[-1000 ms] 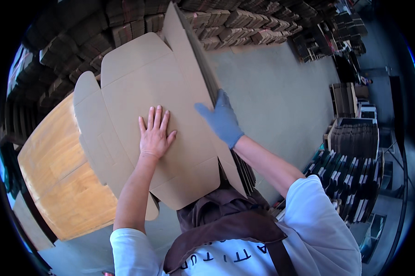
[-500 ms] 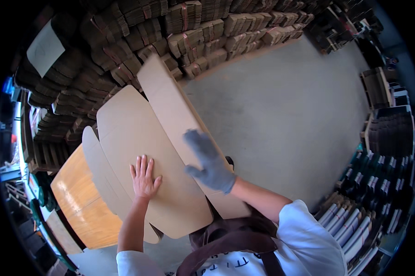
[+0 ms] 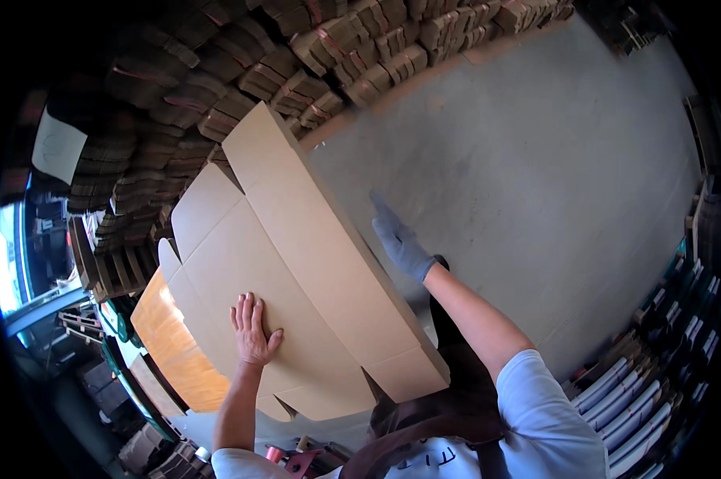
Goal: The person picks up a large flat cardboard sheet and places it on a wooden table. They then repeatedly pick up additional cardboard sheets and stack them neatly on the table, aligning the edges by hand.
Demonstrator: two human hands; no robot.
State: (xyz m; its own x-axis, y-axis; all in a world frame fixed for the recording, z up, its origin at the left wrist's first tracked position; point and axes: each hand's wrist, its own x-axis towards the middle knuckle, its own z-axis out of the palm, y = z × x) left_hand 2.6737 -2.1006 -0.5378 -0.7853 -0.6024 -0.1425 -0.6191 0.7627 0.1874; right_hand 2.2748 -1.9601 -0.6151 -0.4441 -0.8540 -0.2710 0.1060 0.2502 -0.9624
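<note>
Pressing flat, the bare left hand (image 3: 253,329) is pinning a folded cardboard box (image 3: 297,263); nothing is clasped.

Its long axis is running from the wooden table (image 3: 165,343) up toward the stacked cardboard bundles (image 3: 297,72); the gloved right hand (image 3: 400,239), fingers spread, is hovering at the box's far edge, holding nothing. Plain brown, creased, flaps notched.

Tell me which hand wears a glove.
The right hand, in a grey glove, at the flat cardboard box's right edge; the left hand lies bare on it.

A grey concrete floor (image 3: 536,160) stretched right; bundled cardboard stacks (image 3: 241,72) lined the far side, daylight left.
</note>
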